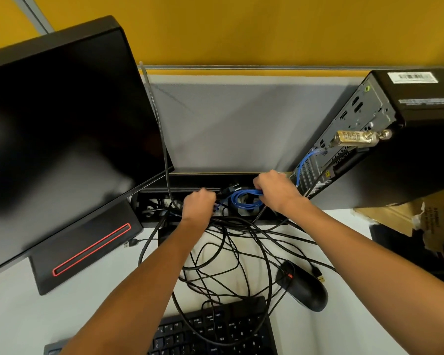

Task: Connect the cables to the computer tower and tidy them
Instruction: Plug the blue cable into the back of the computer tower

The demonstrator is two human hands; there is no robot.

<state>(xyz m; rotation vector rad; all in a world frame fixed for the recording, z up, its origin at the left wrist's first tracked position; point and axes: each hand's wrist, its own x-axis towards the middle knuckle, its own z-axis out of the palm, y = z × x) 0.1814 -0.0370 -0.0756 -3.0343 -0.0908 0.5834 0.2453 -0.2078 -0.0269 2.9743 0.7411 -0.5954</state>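
Hands, two, both reach to the open cable trough [267,217] at the back edge of the white desk [108,298]. Right hand [276,189], fingers curled, holds a coiled bundle of the blue cable [244,198] over the trough; one blue cable counted, its far run climbing to a port on the rear panel of the computer tower [369,139], which stands to the right of the trough with its back facing the hands. Left hand [199,204], just left of the coil over the trough, is curled with its grip down among the cables; a short blue piece shows at its fingers, but I cannot tell what it grips. One black power plug [230,188] lies in the trough between the two hands, behind the coil. One brass-coloured lock [356,138] hangs on the tower's rear panel above the blue cable's port. Black cables [231,254], several, count uncertain because they cross and loop, spill from the trough forward over the desk in a loose tangle. One free USB plug [319,275] lies at the right of that tangle, and another [131,243] left of it, near the monitor base. One black mouse [305,290] sits in front of the trough, to the right; one black keyboard [215,331] lies nearer the person, with cable loops over its top edge. One dark monitor [62,129] stands left of the trough, screen off. Cardboard [400,213] lies beside the tower's foot.
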